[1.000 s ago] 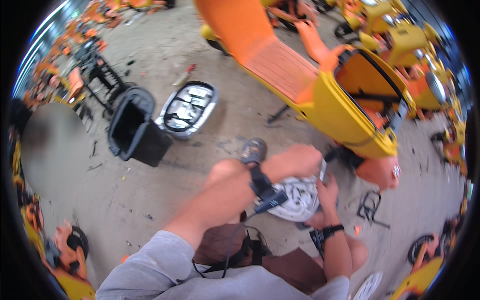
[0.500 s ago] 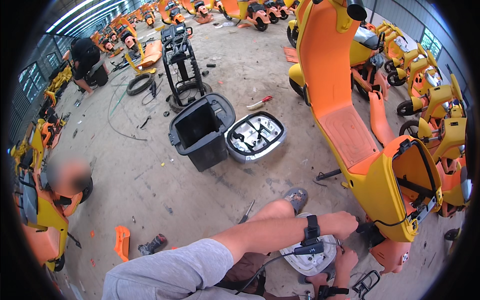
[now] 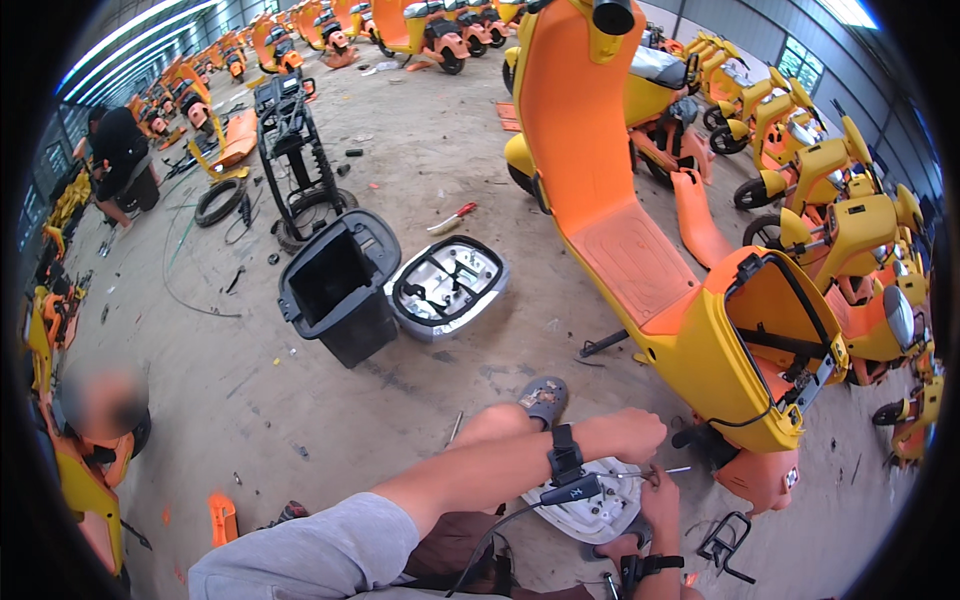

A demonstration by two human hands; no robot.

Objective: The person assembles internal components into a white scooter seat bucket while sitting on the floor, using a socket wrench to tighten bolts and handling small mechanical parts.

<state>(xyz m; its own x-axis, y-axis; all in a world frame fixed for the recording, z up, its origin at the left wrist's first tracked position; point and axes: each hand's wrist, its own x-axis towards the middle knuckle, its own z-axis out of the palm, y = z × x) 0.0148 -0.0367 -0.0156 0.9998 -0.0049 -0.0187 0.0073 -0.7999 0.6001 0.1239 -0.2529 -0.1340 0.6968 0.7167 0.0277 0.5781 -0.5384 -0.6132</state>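
My left hand (image 3: 637,435) is closed in a fist above a white rounded shell (image 3: 594,503), which looks like the underside of a scooter seat. Whatever that fist may hold is hidden. Just below it, my right hand (image 3: 659,496) pinches a thin metal rod (image 3: 679,470) at the shell's right edge. The rod lies roughly level, its tip sticking out to the right; its other end passes over the shell. A black strap with a small device (image 3: 571,489) sits on my left wrist, partly covering the shell.
A yellow and orange scooter body (image 3: 690,330) stands close on the right. Ahead are a black storage bin (image 3: 345,290), a silver seat (image 3: 455,325) lying underside up and a red-handled tool (image 3: 454,217). A black metal bracket (image 3: 727,548) lies at lower right. Another person (image 3: 120,150) crouches far left.
The view has swung right, so everything sits further left. My right hand has come up nearer my left fist, and the rod's tip now shows clearly beyond its fingers.
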